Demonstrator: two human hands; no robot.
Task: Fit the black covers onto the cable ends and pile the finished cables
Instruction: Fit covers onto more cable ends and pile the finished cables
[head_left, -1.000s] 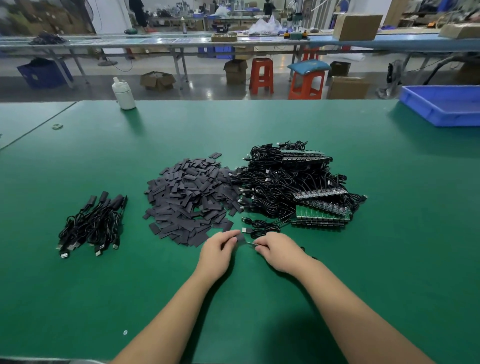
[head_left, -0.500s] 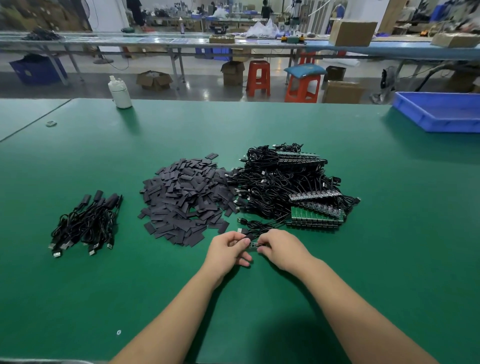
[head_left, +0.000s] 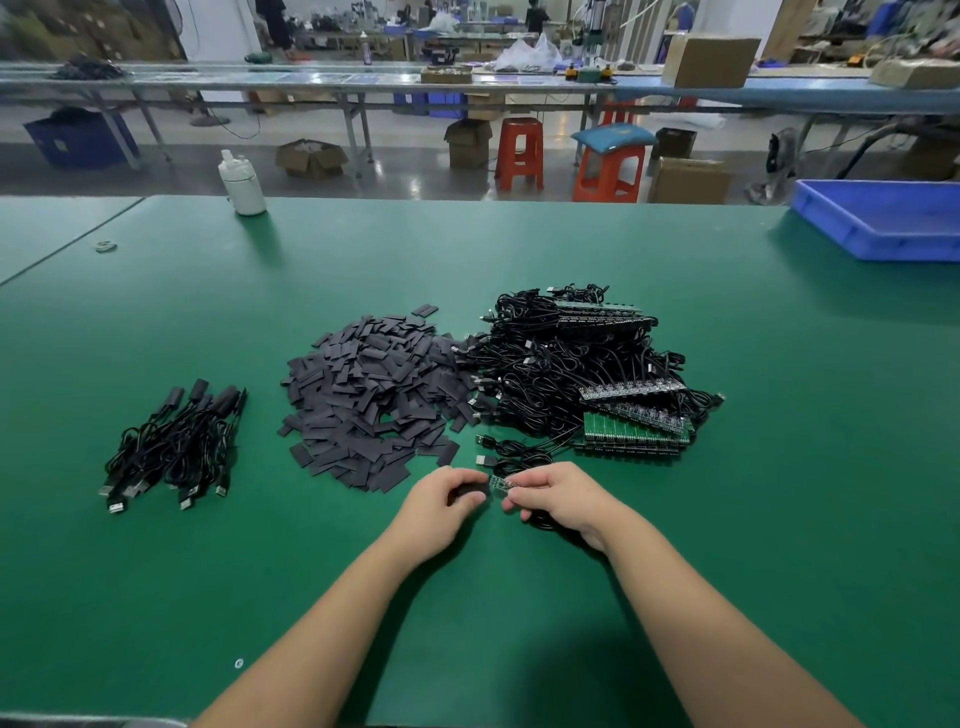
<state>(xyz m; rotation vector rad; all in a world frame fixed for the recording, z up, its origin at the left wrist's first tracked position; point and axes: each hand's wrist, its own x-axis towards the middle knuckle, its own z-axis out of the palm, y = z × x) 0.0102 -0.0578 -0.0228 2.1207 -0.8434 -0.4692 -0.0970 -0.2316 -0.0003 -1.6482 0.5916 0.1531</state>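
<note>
My left hand (head_left: 448, 500) curls around a black cover (head_left: 469, 491), thumb underneath, just below frame centre. My right hand (head_left: 557, 493) pinches the cable end (head_left: 502, 482), its small board pointing at the cover. Both forearms angle in over the green surface (head_left: 779, 493).

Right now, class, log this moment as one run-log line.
step: fitting cover | left hand: pinches black cover | right hand: holds cable end | finished pile: left
</note>
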